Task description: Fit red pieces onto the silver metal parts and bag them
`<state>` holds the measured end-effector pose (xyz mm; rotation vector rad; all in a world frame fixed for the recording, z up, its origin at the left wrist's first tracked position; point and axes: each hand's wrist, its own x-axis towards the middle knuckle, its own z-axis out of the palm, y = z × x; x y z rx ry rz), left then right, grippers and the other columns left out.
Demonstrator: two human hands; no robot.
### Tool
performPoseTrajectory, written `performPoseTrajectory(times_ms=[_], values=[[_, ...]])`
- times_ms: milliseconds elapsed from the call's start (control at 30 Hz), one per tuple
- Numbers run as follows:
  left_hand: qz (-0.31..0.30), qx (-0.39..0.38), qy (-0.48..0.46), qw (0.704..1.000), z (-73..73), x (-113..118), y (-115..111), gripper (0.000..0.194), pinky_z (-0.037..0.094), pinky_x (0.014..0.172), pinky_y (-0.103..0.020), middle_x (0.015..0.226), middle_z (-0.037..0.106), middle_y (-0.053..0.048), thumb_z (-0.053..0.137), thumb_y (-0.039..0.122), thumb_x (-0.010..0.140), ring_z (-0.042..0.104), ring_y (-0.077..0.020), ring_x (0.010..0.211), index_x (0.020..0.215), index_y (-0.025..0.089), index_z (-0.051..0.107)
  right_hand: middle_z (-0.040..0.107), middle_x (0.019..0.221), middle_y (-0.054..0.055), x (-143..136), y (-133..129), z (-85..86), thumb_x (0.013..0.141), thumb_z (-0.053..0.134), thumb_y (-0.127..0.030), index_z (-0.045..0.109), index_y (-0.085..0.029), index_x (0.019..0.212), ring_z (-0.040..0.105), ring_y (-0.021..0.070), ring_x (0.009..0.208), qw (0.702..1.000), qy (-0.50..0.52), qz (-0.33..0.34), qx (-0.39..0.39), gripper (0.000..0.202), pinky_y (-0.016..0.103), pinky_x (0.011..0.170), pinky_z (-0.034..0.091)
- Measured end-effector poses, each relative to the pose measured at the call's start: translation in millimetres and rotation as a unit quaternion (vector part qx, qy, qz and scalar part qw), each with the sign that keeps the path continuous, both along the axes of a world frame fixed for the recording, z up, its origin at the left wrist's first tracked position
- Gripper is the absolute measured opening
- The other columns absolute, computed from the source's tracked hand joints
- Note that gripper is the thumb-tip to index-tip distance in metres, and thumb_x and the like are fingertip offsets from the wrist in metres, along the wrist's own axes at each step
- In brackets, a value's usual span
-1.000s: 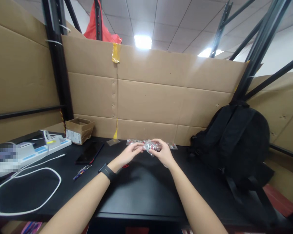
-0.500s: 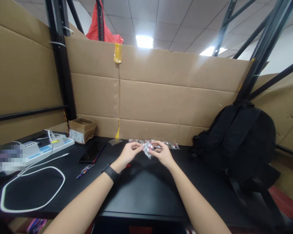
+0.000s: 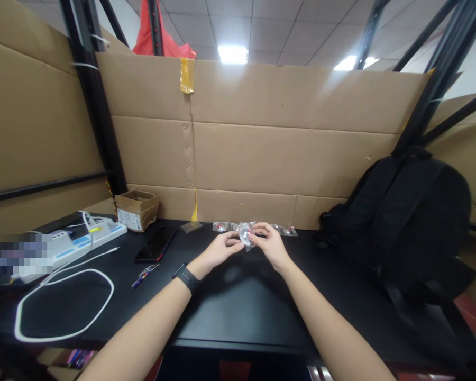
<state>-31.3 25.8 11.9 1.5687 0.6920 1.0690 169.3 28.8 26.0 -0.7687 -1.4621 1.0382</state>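
Observation:
Over the black tabletop [image 3: 238, 307], both hands pinch a small clear plastic packet [image 3: 246, 234] between them. Something round and pale with a bit of red shows in it, but its kind I cannot make out. My left hand [image 3: 221, 250], below a black wrist watch [image 3: 186, 277], grips the packet's left edge with thumb and fingers. On the other side, my right hand [image 3: 272, 246] has thumb and fingertips closed on it. Just behind the hands, several similar clear packets [image 3: 221, 226] with red bits lie in a row along the cardboard wall.
Left of my arms are a dark phone [image 3: 155, 244], keys [image 3: 145, 275], a white cable [image 3: 63, 338], a power strip [image 3: 83, 244] and a small cardboard box [image 3: 138, 211]. A black backpack [image 3: 416, 222] stands at the right. A cardboard wall [image 3: 254, 159] closes the back.
The view has shifted slightly. The packet has turned between my fingers, so its round pale part faces me more plainly. A small red thing by my left wrist no longer shows.

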Motion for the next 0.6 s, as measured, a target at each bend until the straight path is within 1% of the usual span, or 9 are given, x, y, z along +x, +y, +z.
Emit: performPoseTrajectory(times_ms=[100, 200, 267, 367, 433, 533, 600], values=[[-0.035, 0.004, -0.006, 0.999, -3.2, 6, -2, 0.049, 0.045, 0.109, -0.043, 0.122, 0.071, -0.016, 0.077, 0.039, 0.081, 0.066, -0.0274, 0.116, 0.121, 0.012, 0.068, 0.069, 0.092, 0.003, -3, 1, -3.0, 0.072, 0.081, -0.044, 0.062, -0.022, 0.096, 0.069, 0.0190, 0.074, 1.000, -0.005, -0.016, 0.014, 0.038, 0.031, 0.063, 0.059], [-0.016, 0.020, 0.005, 1.000, -4.3, 9, -2, 0.051, 0.046, 0.107, -0.044, 0.121, 0.071, -0.015, 0.079, 0.039, 0.079, 0.066, -0.0282, 0.115, 0.122, 0.013, 0.068, 0.070, 0.089, 0.004, -1, 4, -7.8, 0.075, 0.079, -0.042, 0.065, -0.020, 0.089, 0.069, 0.0198, 0.076, 0.998, -0.043, -0.021, 0.047, 0.030, 0.031, 0.067, 0.058], [-0.005, 0.037, 0.028, 0.999, -4.7, 11, -1, 0.048, 0.048, 0.104, -0.044, 0.118, 0.073, -0.015, 0.078, 0.039, 0.079, 0.068, -0.0285, 0.111, 0.118, 0.012, 0.070, 0.072, 0.086, 0.005, 1, 7, -12.1, 0.075, 0.080, -0.041, 0.067, -0.019, 0.089, 0.070, 0.0205, 0.078, 0.996, -0.064, -0.022, 0.056, 0.028, 0.031, 0.070, 0.057], [-0.005, 0.060, 0.050, 0.997, -5.9, 12, 0, 0.040, 0.049, 0.101, -0.043, 0.110, 0.075, -0.014, 0.074, 0.036, 0.082, 0.070, -0.0270, 0.103, 0.114, 0.012, 0.073, 0.073, 0.080, 0.005, 4, 12, -17.7, 0.076, 0.078, -0.042, 0.067, -0.019, 0.096, 0.070, 0.0208, 0.070, 0.997, -0.068, -0.009, 0.031, 0.033, 0.031, 0.064, 0.056], [0.006, 0.066, 0.049, 0.997, -7.3, 13, 2, 0.037, 0.050, 0.100, -0.042, 0.107, 0.076, -0.013, 0.072, 0.034, 0.083, 0.071, -0.0260, 0.099, 0.113, 0.012, 0.073, 0.073, 0.079, 0.005, 4, 13, -19.6, 0.078, 0.076, -0.043, 0.066, -0.019, 0.103, 0.070, 0.0211, 0.068, 0.997, -0.069, 0.009, 0.020, 0.036, 0.032, 0.064, 0.056], [0.034, 0.078, 0.049, 0.995, -8.1, 12, 2, 0.037, 0.051, 0.097, -0.039, 0.108, 0.076, -0.013, 0.070, 0.032, 0.083, 0.071, -0.0253, 0.098, 0.115, 0.012, 0.072, 0.075, 0.085, 0.006, 3, 9, -19.5, 0.082, 0.073, -0.043, 0.064, -0.020, 0.114, 0.073, 0.0220, 0.075, 0.995, -0.091, 0.021, 0.025, 0.041, 0.036, 0.074, 0.058], [0.069, 0.101, 0.080, 0.989, -6.4, 11, 0, 0.038, 0.052, 0.095, -0.037, 0.109, 0.076, -0.012, 0.069, 0.034, 0.083, 0.071, -0.0249, 0.099, 0.115, 0.014, 0.072, 0.075, 0.092, 0.007, 1, 5, -18.9, 0.082, 0.073, -0.042, 0.064, -0.021, 0.117, 0.073, 0.0226, 0.082, 0.993, -0.115, 0.022, 0.026, 0.043, 0.038, 0.082, 0.058]])
